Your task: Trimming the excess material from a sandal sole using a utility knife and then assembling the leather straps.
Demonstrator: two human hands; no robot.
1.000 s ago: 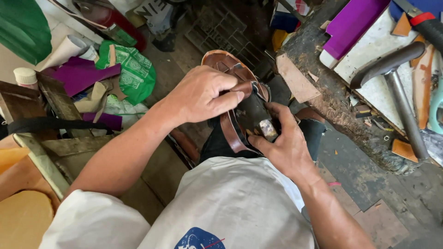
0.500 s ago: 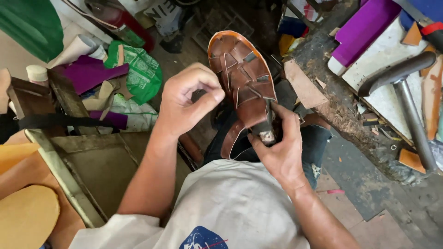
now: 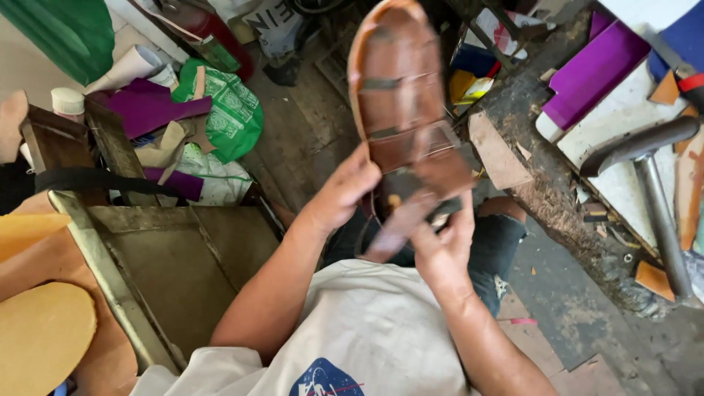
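Note:
A brown leather sandal point(image 3: 400, 95) with several straps is held up in front of me, toe pointing away. My left hand point(image 3: 339, 194) grips its left edge near the heel. My right hand point(image 3: 440, 242) holds the heel end from below, fingers wrapped on a dark back strap point(image 3: 418, 192). A loose strip of brown leather point(image 3: 392, 231) hangs from the heel between the two hands. My knees in dark jeans show beneath.
A metal hammer point(image 3: 649, 183) lies on a worn bench at the right, with purple material point(image 3: 594, 70) behind it. A green bag point(image 3: 231, 110), purple scraps and paper rolls sit at the left. A metal box point(image 3: 169, 264) and tan soles point(image 3: 40, 334) are near my left arm.
The sandal has been lifted from my lap and raised closer to the camera. My left hand shifted from on top of it to its left edge.

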